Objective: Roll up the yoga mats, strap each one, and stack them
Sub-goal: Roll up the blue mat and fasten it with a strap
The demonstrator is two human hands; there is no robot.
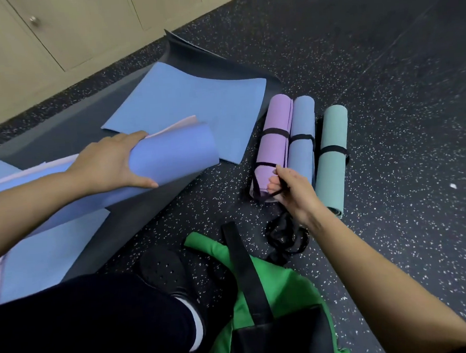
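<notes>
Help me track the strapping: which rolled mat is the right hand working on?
The purple rolled mat, leftmost: the right hand pinches the black strap at its near end; the grey-blue roll and teal roll lie untouched.

No legible text, label, brand or number is found on the blue mat [175, 152] under the left fingers [138, 135], the strap [254, 187] in the right fingers [274, 185], or the rolled mats [304, 143].

This looks like a gym or exercise studio. Black rubber floor [399, 87] flecked with white spreads all round the right hand's [293, 192] grip on a strap [255, 184]. Three rolled, strapped mats [303, 155] lie just beyond that grip. The left hand [112, 162] grips a blue mat [175, 152] well to its left. Beige cabinet doors [83, 27] stand far beyond.
</notes>
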